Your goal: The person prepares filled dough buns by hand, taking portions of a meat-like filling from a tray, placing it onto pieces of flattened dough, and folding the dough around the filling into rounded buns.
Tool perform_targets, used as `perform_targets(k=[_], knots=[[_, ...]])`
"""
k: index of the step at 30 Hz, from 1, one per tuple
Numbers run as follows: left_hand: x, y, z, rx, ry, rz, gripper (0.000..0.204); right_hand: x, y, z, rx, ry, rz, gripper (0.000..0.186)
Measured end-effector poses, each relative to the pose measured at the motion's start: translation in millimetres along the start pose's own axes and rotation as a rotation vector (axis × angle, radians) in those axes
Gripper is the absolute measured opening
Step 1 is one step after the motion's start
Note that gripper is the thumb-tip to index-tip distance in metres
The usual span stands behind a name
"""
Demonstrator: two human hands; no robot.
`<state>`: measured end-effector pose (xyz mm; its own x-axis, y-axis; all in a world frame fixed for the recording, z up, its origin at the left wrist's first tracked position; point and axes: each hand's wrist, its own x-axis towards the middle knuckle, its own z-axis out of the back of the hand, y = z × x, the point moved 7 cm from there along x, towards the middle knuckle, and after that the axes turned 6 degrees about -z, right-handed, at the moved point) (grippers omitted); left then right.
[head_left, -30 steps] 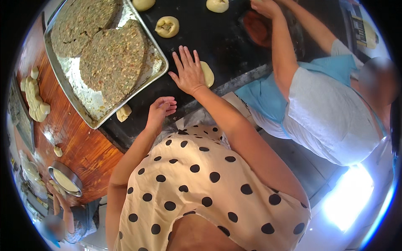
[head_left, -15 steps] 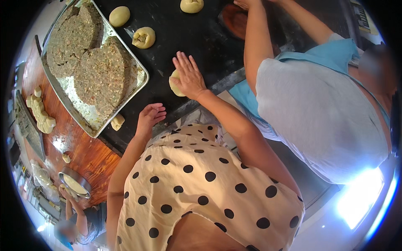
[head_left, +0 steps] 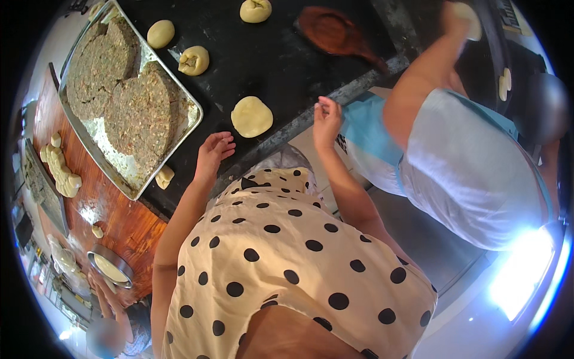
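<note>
A flattened round of pale dough (head_left: 252, 116) lies on the dark worktop between my hands. To its lower left hovers my left hand (head_left: 215, 154), fingers loosely bent and slightly apart, holding nothing. My right hand (head_left: 327, 122) is off the dough, by the worktop's near edge, with fingers loosely bent and nothing seen in them. Farther back sit a gathered dough bun (head_left: 194, 61) with a creased top, a smooth dough ball (head_left: 160, 34) and another pleated bun (head_left: 256, 10).
A metal tray (head_left: 194, 122) of chopped filling (head_left: 140, 107) stands at the left. Far right on the worktop is a brown wooden dish with a handle (head_left: 335, 30). A co-worker (head_left: 460, 167) stands at the right, another person at lower left by a metal bowl (head_left: 110, 266).
My right hand has lifted from the dough and moved right, uncovering the flattened round. My left hand stays nearly in place. The co-worker's arms have swung away right from the wooden dish.
</note>
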<state>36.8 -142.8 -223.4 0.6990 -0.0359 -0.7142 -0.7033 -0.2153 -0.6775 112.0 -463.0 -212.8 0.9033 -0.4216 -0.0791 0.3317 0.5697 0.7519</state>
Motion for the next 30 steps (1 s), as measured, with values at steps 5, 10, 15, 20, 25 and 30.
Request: perform_targets(k=[5, 10, 15, 20, 25, 30], knots=[[-8.0, 2.9, 4.4, 0.034, 0.018, 0.020, 0.028, 18.2, -44.6, 3.6, -0.205, 0.055, -0.027, 0.031], [-10.2, 14.5, 8.6, 0.031, 0.017, 0.031, 0.028, 31.2, -38.5, -2.9, -0.250, 0.107, -0.009, 0.019], [-11.9, 10.5, -1.0, 0.047, 0.055, 0.021, 0.029, 34.9, -43.3, -5.4, -0.429, 0.161, 0.072, 0.012], [-13.3, 13.6, 6.0, 0.044, 0.010, 0.006, 0.029, 39.1, -61.6, -7.5, -0.255, 0.237, 0.019, 0.010], [-10.6, 8.2, 4.6, 0.040, -0.001, -0.039, 0.029, 32.4, -36.0, 0.4, -0.097, 0.140, 0.088, 0.014], [-4.9, 12.6, 8.8, 0.013, -0.014, -0.041, 0.028, -24.7, 42.6, -63.8, 0.040, 0.412, 0.126, 0.025]])
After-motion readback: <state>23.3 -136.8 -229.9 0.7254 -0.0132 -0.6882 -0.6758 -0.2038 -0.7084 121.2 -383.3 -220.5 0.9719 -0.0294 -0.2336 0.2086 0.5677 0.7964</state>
